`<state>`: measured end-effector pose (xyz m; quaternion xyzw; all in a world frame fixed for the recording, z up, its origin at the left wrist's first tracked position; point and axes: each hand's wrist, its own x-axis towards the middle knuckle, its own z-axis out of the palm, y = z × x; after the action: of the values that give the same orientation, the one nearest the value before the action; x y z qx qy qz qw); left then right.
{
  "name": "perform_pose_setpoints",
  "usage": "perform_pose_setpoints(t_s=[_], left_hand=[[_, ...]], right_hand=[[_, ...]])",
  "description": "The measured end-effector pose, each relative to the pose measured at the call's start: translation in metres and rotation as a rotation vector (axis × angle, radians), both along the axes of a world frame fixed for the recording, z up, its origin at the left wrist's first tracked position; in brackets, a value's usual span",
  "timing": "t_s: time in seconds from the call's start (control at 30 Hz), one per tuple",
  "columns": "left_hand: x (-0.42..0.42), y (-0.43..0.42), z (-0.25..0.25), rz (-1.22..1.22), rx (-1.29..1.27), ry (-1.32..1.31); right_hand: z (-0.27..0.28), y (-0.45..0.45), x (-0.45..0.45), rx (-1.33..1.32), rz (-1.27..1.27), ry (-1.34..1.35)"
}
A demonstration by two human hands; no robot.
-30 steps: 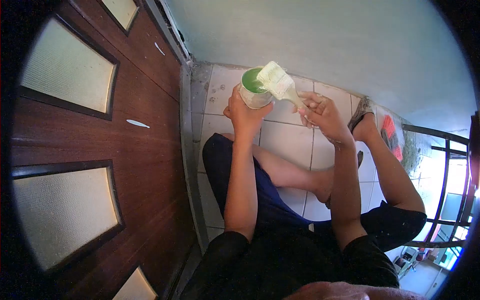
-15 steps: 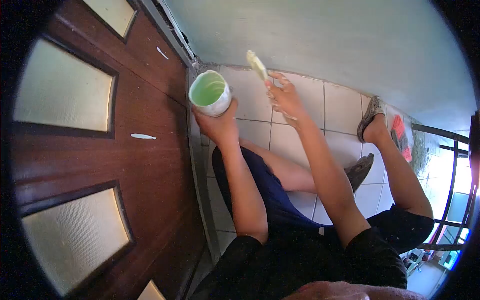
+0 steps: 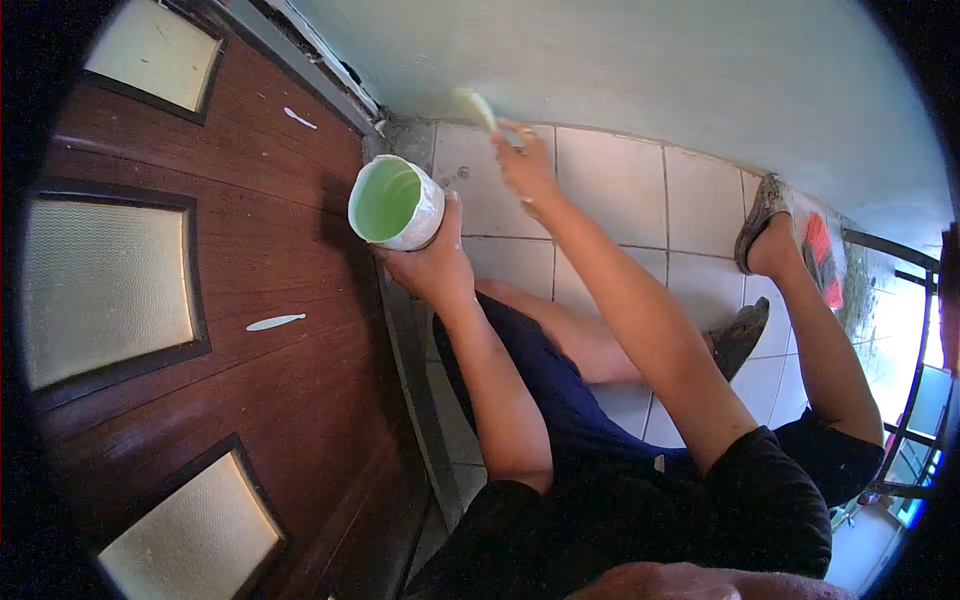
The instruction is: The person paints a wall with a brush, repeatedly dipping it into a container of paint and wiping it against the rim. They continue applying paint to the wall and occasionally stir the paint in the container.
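My left hand [image 3: 437,262] is wrapped around a white tub [image 3: 427,215] from below, close to the door. Pale green paint [image 3: 385,203] coats the tub's inside, and its mouth tilts toward me. In my right hand [image 3: 524,165] is a paintbrush [image 3: 478,108] with pale, paint-covered bristles, blurred by motion. The bristles point up and left at the lower part of the pale green wall [image 3: 640,70]; whether they touch it I cannot tell. White paint marks my right fingers.
A brown wooden door [image 3: 290,390] with textured glass panes stands at left, a white smear [image 3: 276,323] on it. White floor tiles [image 3: 610,190] lie below my hands. A red and grey cloth [image 3: 822,260] lies beyond my foot, near a black metal railing [image 3: 905,340].
My right hand has swung left with the paintbrush, toward the wall's corner by the door. The tub has shifted slightly left and down in view, and the camera has turned a little.
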<state>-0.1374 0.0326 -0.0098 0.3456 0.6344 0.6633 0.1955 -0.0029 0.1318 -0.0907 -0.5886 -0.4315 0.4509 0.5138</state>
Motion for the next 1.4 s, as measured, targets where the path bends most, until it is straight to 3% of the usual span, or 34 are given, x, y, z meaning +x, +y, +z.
perform_pose_setpoints(t_s=[0.13,0.2,0.27,0.33,0.53,0.6,0.67,0.73,0.8,0.83,0.93,1.07,1.17,1.33,1.4], left_hand=[[0.003,-0.002,0.005,0.031,0.030,-0.038],[0.003,-0.003,0.010,0.036,0.023,-0.040],[0.003,-0.004,0.013,0.011,0.022,-0.058],[0.008,-0.005,0.017,0.035,0.056,-0.077],[0.011,-0.003,0.017,0.072,0.051,-0.065],[0.008,-0.002,0.014,0.071,0.011,-0.023],[0.006,-0.002,0.007,0.052,0.019,-0.015],[0.009,-0.006,0.010,0.067,0.015,-0.014],[0.011,-0.005,0.012,0.078,0.028,-0.017],[0.010,-0.004,0.009,0.071,0.029,-0.008],[0.018,-0.004,0.019,0.073,0.028,-0.022],[0.016,-0.002,0.011,0.059,0.081,0.025],[0.014,-0.002,0.021,0.056,0.058,0.007],[0.015,-0.002,0.020,0.084,0.023,-0.008],[0.014,-0.005,0.015,0.070,0.005,-0.006]], right_hand=[[-0.001,-0.041,0.026,-0.089,-0.150,0.128],[-0.011,-0.051,0.019,-0.072,-0.107,-0.073],[0.014,-0.047,-0.012,-0.017,-0.018,-0.210],[0.004,-0.022,-0.048,0.131,0.038,-0.095],[-0.004,0.031,-0.060,0.295,-0.056,-0.392],[0.028,0.011,-0.013,0.001,-0.015,-0.360],[0.008,-0.008,0.035,-0.021,-0.126,-0.091],[0.006,-0.036,0.080,-0.007,-0.263,-0.117],[0.018,-0.076,0.109,-0.072,-0.462,0.248],[0.006,-0.081,0.110,-0.068,-0.463,0.246],[-0.007,-0.083,0.086,-0.102,-0.335,-0.001],[0.027,-0.031,-0.015,0.023,0.037,-0.050],[0.051,-0.007,-0.026,-0.145,-0.004,0.095],[0.015,-0.020,0.090,-0.096,-0.152,-0.202],[0.024,-0.048,0.141,-0.103,-0.276,-0.034]])
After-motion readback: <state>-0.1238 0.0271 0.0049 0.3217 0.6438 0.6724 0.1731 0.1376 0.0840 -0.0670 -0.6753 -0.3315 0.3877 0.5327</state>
